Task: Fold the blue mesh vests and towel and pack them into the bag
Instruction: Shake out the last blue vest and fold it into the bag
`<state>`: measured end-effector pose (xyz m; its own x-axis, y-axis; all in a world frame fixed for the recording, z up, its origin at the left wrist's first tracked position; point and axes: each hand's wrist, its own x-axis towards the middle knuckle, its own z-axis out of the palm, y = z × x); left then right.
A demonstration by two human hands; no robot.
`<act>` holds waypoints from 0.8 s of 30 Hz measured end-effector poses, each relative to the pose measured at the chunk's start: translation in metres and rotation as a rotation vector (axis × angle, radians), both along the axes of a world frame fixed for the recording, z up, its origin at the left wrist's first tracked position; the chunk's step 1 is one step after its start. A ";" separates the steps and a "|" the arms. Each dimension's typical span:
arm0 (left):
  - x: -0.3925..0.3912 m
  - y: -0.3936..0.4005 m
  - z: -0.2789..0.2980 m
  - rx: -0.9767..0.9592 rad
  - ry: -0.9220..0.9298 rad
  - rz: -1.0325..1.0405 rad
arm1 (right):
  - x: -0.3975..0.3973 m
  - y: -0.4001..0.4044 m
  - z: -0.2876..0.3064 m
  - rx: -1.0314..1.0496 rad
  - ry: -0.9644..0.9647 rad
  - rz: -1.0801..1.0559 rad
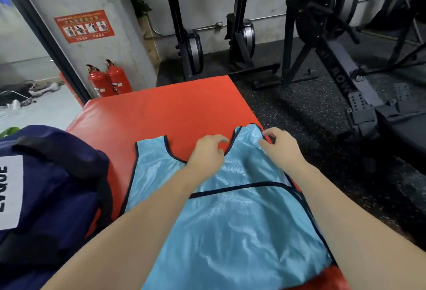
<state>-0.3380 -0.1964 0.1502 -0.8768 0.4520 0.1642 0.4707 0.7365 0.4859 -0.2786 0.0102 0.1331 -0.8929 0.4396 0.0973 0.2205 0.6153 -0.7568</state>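
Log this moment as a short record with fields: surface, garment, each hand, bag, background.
surface: red padded mat
garment: light blue mesh vest with dark trim, spread flat on the mat, neck end away from the person
left hand: left hand rests at the neckline, fingers loosely curved, gripping nothing
right hand: right hand pinches the right shoulder strap
bag: navy bag with white label, on the left beside the vest
background: two red fire extinguishers by the wall; black exercise machines behind
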 end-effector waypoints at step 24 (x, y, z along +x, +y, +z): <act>-0.065 0.085 -0.020 0.620 -0.339 0.289 | -0.023 0.021 -0.032 -0.297 -0.071 0.148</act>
<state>-0.4034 -0.1114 0.1306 -0.9938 0.1100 0.0137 0.0519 0.3533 0.9341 -0.3016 0.0313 0.1011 -0.9491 0.3045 -0.0808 0.2042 0.3996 -0.8937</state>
